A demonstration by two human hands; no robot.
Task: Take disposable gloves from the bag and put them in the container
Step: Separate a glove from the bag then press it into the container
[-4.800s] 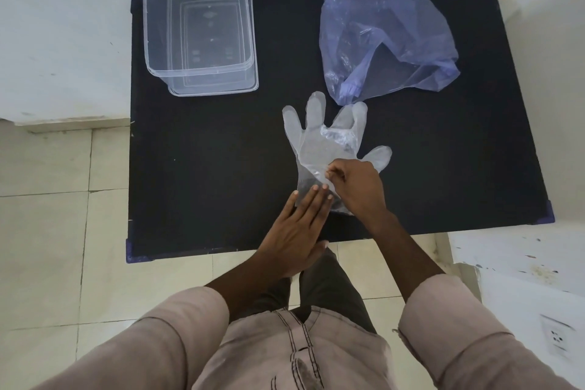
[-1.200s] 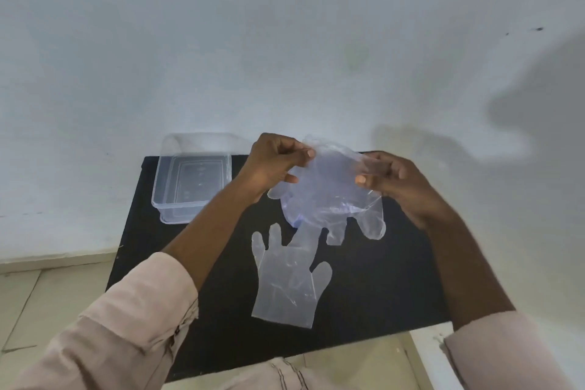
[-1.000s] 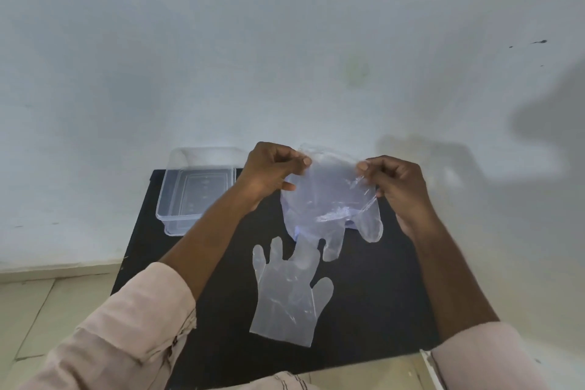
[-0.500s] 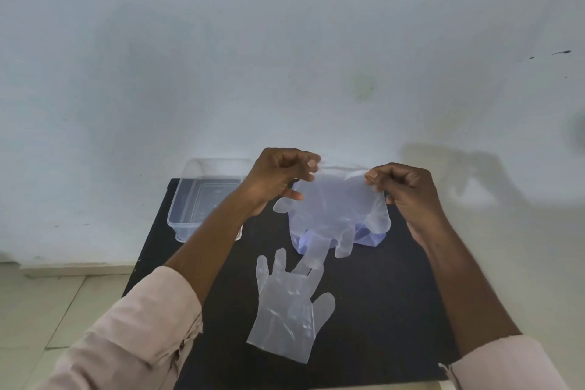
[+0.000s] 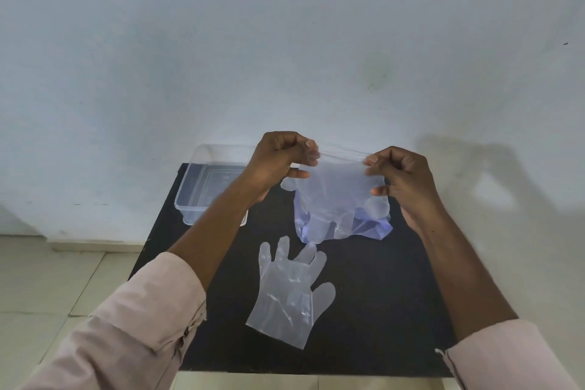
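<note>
container point(image 5: 209, 190) behind left forearm point(image 5: 215, 225)

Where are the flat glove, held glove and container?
flat glove point(image 5: 289, 298), head view, palm, lying on the table.
held glove point(image 5: 335, 196), head view, middle of the sheet.
container point(image 5: 190, 204), head view, left wall.

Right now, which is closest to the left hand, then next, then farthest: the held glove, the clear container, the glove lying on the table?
1. Held glove: pinched in the left hand.
2. Clear container: just left, behind.
3. Flat glove: nearer the person.
</note>
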